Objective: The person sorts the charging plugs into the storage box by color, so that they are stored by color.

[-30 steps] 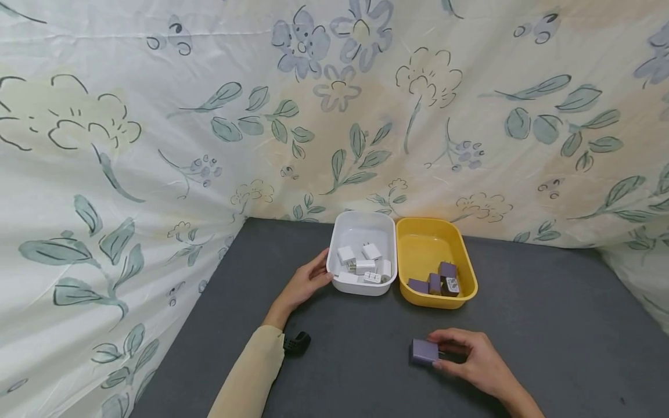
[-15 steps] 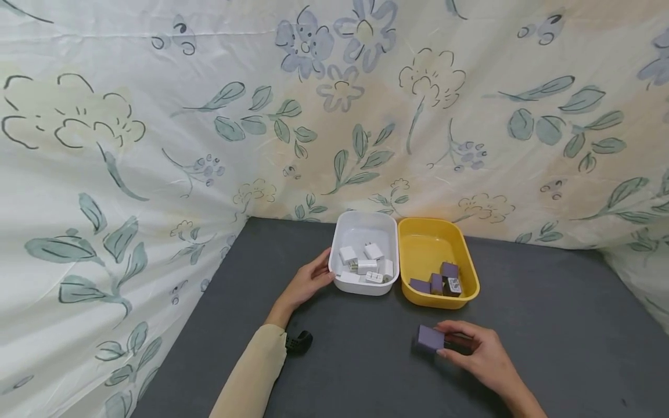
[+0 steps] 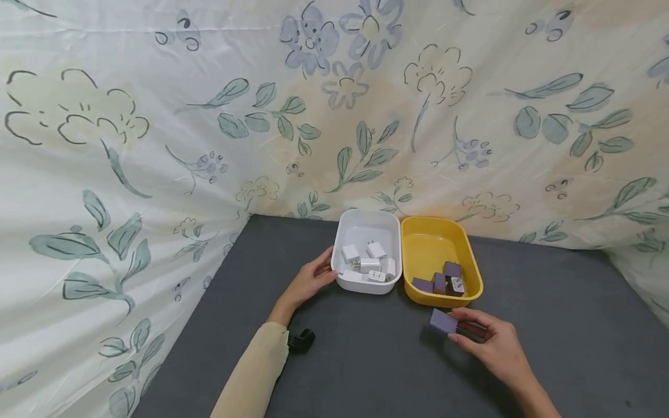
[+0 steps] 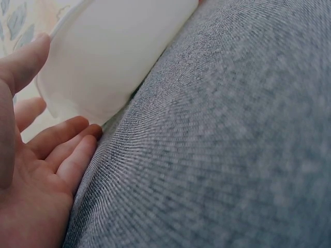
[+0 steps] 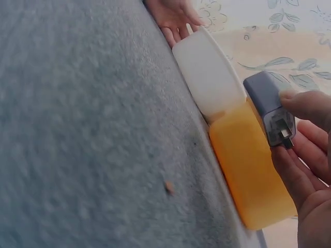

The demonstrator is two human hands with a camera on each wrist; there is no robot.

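Note:
My right hand [image 3: 491, 345] pinches a purple charger plug [image 3: 443, 321] between thumb and fingers, just in front of the yellow bin [image 3: 467, 249]. The right wrist view shows the charger plug's [image 5: 266, 95] metal prongs toward my palm. My left hand [image 3: 307, 285] rests against the left side of the white bin [image 3: 360, 287]. In the left wrist view its fingers [image 4: 62, 135] lie loosely along the bin's wall, the thumb near the rim. Several white charger plugs [image 3: 370, 265] lie in the white bin, and several purple charger plugs [image 3: 439, 283] in the yellow one.
The two bins stand side by side at the back of the dark grey tabletop [image 3: 366, 360]. Behind them hangs a floral cloth [image 3: 334, 145], which also covers the left side. A black strap [image 3: 302, 341] sits at the left wrist.
My right hand has lifted the purple charger plug and brought it up toward the yellow bin, slightly to the right. The left hand keeps its place at the white bin.

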